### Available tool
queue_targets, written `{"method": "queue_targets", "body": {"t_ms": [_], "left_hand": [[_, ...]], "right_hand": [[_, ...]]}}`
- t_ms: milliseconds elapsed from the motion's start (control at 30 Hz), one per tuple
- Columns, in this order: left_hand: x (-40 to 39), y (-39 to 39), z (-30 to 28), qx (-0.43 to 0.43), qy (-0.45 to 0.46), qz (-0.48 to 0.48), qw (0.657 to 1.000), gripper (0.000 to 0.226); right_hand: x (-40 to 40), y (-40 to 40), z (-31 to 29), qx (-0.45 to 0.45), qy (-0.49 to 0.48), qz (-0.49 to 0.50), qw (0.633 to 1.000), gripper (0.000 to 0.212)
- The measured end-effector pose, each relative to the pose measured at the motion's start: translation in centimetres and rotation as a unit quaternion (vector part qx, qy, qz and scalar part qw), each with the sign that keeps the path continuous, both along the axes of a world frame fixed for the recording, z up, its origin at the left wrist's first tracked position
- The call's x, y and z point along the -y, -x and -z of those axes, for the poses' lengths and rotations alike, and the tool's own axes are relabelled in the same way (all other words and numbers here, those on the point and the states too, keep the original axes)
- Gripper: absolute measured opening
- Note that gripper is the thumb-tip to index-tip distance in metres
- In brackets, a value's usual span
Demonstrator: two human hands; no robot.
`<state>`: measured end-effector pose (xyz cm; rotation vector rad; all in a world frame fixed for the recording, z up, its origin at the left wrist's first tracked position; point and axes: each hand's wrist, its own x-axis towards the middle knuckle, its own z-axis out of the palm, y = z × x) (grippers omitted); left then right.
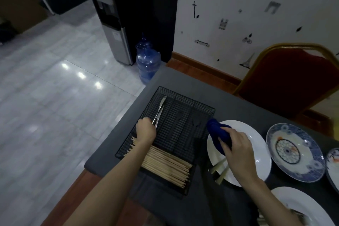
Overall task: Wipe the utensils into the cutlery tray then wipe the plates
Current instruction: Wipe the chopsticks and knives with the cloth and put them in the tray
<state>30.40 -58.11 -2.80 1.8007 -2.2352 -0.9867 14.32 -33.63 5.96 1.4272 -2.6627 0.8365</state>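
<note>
Okay, left hand [145, 130] is over the black wire cutlery tray [183, 115], fingers curled round the handle end of metal tongs [160, 111]. The tongs lie along the tray's leftmost long compartment, tips pointing to the far end. Whether the tongs rest on the mesh or are lifted slightly, cannot tell. Wooden chopsticks [165, 163] fill the near crosswise compartment, partly under the left forearm. Dark utensils lie in the middle compartments, too dim to identify.

Right hand [236, 145] grips a bunched blue cloth [218, 134], fingers wrapped over it, held above the left rim of a white plate [256, 141] just right of the tray. More utensils [221, 169] with pale handles lie on that plate's near-left edge, below the right wrist.

A blue patterned plate [295, 152] sits beside the white one to the right, another patterned dish cut off at the frame edge. A second white plate [302, 205] is near the bottom right. All sit on a dark grey table [229, 97]. A red chair [286, 77] stands behind it, and a blue water bottle [147, 62] is on the floor by a dispenser.
</note>
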Motion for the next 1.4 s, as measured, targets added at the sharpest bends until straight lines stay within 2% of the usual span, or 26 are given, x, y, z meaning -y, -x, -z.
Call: {"method": "queue_targets", "body": {"t_ms": [133, 200, 267, 400, 533, 667, 833, 933, 1067, 1233, 1300, 1400], "left_hand": [[-0.6, 0.2, -1.6, 0.001, 0.071, 0.026, 0.997, 0.017], [-1.7, 1.2, -2.7, -0.042, 0.139, 0.088, 0.985, 0.018], [-3.4, 3.1, -3.7, -0.086, 0.166, 0.191, 0.964, 0.016], [-9.1, 7.3, -5.2, -0.145, 0.117, 0.379, 0.906, 0.017], [-14.8, 9.5, -4.9, -0.055, 0.073, 0.497, 0.863, 0.025], [-17.1, 10.5, -3.3, 0.022, 0.083, 0.519, 0.85, 0.027], [-18.4, 10.8, -2.0, 0.063, 0.114, 0.54, 0.831, 0.019], [-18.4, 11.0, -2.3, 0.056, 0.104, 0.526, 0.842, 0.017], [-17.8, 10.6, -3.7, 0.024, 0.025, 0.475, 0.879, 0.01], [-17.5, 8.8, -8.5, -0.096, -0.184, 0.408, 0.889, 0.021], [-17.3, 8.1, -10.7, -0.137, -0.24, 0.392, 0.877, 0.027], [-17.8, 7.4, -13.6, -0.19, -0.295, 0.392, 0.851, 0.032]], "right_hand": [[-1.0, 0.3, -0.1, -0.008, 0.003, 0.007, 1.0, 0.046], [-1.8, 0.5, -0.5, -0.014, 0.009, 0.017, 1.0, 0.045], [-3.2, 0.8, -0.8, -0.006, 0.017, 0.036, 0.999, 0.041], [-7.5, 1.2, -1.1, 0.025, 0.044, 0.092, 0.994, 0.032], [-11.8, 1.0, -1.8, 0.03, 0.06, 0.163, 0.984, 0.032], [-15.0, 0.4, -2.6, 0.031, 0.061, 0.215, 0.974, 0.032], [-17.6, -0.8, -3.1, 0.037, 0.064, 0.253, 0.965, 0.033], [-18.3, -0.9, -3.1, 0.039, 0.062, 0.264, 0.962, 0.033], [-18.2, -0.8, -3.3, 0.053, 0.08, 0.262, 0.96, 0.031], [-16.3, 0.2, -4.7, 0.098, 0.174, 0.296, 0.934, 0.027], [-14.9, 0.7, -5.6, 0.053, 0.166, 0.261, 0.949, 0.03], [-11.9, 0.5, -6.9, -0.063, 0.105, 0.131, 0.984, 0.038]]}}
